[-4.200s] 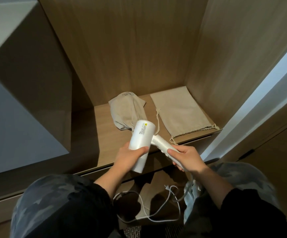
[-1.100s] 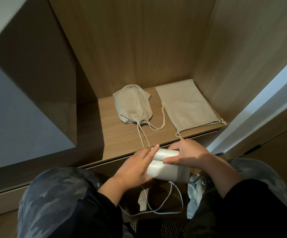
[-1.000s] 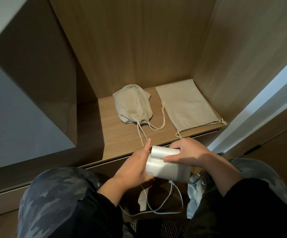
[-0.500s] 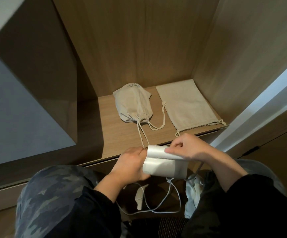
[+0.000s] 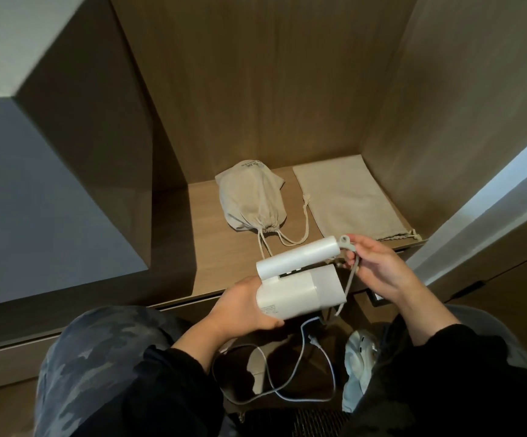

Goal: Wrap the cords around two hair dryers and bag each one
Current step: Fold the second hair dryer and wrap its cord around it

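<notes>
A white hair dryer [image 5: 300, 280] with its handle folded against the barrel is held over the shelf's front edge. My left hand [image 5: 243, 305] grips the barrel's rear end from below. My right hand [image 5: 378, 266] pinches the grey cord [image 5: 348, 279] just where it leaves the handle's end. The rest of the cord [image 5: 303, 367] hangs loose in loops below, between my knees. On the shelf lies a filled beige drawstring bag [image 5: 249, 200], cinched shut, and to its right a flat, empty beige bag [image 5: 347, 197].
The wooden shelf [image 5: 211, 247] sits in a niche with wood walls behind and to the right. A grey cabinet block [image 5: 35, 184] juts out at left. My knees in camouflage trousers frame the bottom; a light shoe [image 5: 359, 357] is below.
The dryer's handle has been folded against the barrel and the dryer lifted slightly. My right hand moved from the barrel to the cord at the handle's end.
</notes>
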A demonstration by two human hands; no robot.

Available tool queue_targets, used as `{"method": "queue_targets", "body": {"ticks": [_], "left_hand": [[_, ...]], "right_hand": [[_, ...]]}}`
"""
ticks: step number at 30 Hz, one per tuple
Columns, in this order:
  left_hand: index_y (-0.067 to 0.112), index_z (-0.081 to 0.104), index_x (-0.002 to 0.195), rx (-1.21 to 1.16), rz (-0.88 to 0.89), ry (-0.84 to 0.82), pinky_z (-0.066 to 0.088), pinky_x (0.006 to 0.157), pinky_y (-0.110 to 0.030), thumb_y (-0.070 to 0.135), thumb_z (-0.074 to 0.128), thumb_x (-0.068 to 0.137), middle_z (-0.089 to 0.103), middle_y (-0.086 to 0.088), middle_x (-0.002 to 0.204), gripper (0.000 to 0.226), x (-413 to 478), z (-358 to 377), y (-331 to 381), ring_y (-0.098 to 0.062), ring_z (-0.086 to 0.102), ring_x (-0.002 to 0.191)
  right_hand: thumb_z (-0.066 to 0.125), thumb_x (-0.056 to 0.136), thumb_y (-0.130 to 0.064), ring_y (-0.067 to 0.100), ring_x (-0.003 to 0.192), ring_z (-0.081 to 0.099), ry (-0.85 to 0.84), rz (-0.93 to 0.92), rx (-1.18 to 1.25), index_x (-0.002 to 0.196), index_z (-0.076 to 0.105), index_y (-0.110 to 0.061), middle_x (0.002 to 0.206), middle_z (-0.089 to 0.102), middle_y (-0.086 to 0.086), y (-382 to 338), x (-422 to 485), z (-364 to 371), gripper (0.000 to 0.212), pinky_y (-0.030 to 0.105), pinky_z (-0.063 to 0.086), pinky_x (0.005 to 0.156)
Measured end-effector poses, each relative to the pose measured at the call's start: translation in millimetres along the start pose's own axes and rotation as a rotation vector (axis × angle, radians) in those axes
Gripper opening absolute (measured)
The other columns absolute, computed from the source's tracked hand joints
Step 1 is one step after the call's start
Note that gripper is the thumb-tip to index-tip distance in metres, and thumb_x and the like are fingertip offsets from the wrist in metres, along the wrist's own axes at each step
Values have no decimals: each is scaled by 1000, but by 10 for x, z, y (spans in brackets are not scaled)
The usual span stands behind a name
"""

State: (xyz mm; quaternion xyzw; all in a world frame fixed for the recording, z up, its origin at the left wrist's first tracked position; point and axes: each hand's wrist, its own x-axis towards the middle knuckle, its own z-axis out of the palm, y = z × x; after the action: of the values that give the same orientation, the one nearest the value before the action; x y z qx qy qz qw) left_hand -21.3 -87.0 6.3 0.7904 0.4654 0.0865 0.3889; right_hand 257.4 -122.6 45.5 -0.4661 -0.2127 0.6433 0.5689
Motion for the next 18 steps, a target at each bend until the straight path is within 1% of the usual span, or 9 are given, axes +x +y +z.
{"method": "queue_targets", "body": {"ticks": [1,3,4,7,10,12,14,16,18], "left_hand": [[29,58,119,-24,-12,-23,43,82,-18,41,86,58,58,14,106,68,1,-20,3,-6,55,100],[31,58,115,-67,-34,-65,45,81,-17,39,86,58,61,13,105,64,7,-61,7,-5,56,98],[33,58,112,-88,-42,-84,45,78,-16,38,86,59,61,14,103,60,14,-86,13,-4,57,97],[35,58,99,-158,-64,-149,40,65,-7,31,85,64,61,16,95,44,43,-162,68,2,57,88],[37,58,90,-221,-69,-171,38,63,-7,28,84,67,61,17,92,36,92,-207,132,4,57,85],[36,59,89,-291,-85,-158,41,66,-11,25,83,69,62,17,92,33,127,-213,155,1,58,87],[33,60,91,-380,-113,-133,43,68,-12,23,82,71,63,14,93,31,165,-221,191,-4,59,88],[29,62,93,-480,-154,-107,46,70,-13,30,84,67,65,12,94,34,206,-230,261,-3,61,87],[29,64,92,-571,-201,-69,49,73,-20,43,81,56,68,7,96,43,247,-231,335,-6,63,88]], "right_hand": [[66,69,-8,9,55,53,8,-6,-54,104,60,-3,66,58,4,-24,11,15,36,23,48,59],[53,86,0,10,48,47,59,-33,-188,97,61,-4,60,53,3,-91,60,29,14,28,39,60],[49,91,0,10,46,45,82,-50,-241,93,61,-4,58,53,2,-125,98,15,13,29,36,59],[58,89,-10,11,48,44,51,-50,-225,89,62,-7,56,51,0,-180,181,-16,5,29,38,59],[76,70,-19,13,57,50,-78,8,10,98,63,-9,63,52,2,-164,214,-59,33,28,48,63],[70,76,-19,14,57,53,-43,18,72,96,62,-9,63,54,3,-89,218,-90,24,27,51,62],[55,89,-23,13,52,51,75,67,-16,91,58,-9,57,51,1,70,226,-74,15,28,50,61],[44,98,-30,13,48,46,205,99,-171,85,57,-9,52,48,2,298,238,-6,28,31,47,61],[38,102,-34,17,47,43,324,68,-356,82,61,-5,51,45,6,494,235,117,42,31,45,58]]}}
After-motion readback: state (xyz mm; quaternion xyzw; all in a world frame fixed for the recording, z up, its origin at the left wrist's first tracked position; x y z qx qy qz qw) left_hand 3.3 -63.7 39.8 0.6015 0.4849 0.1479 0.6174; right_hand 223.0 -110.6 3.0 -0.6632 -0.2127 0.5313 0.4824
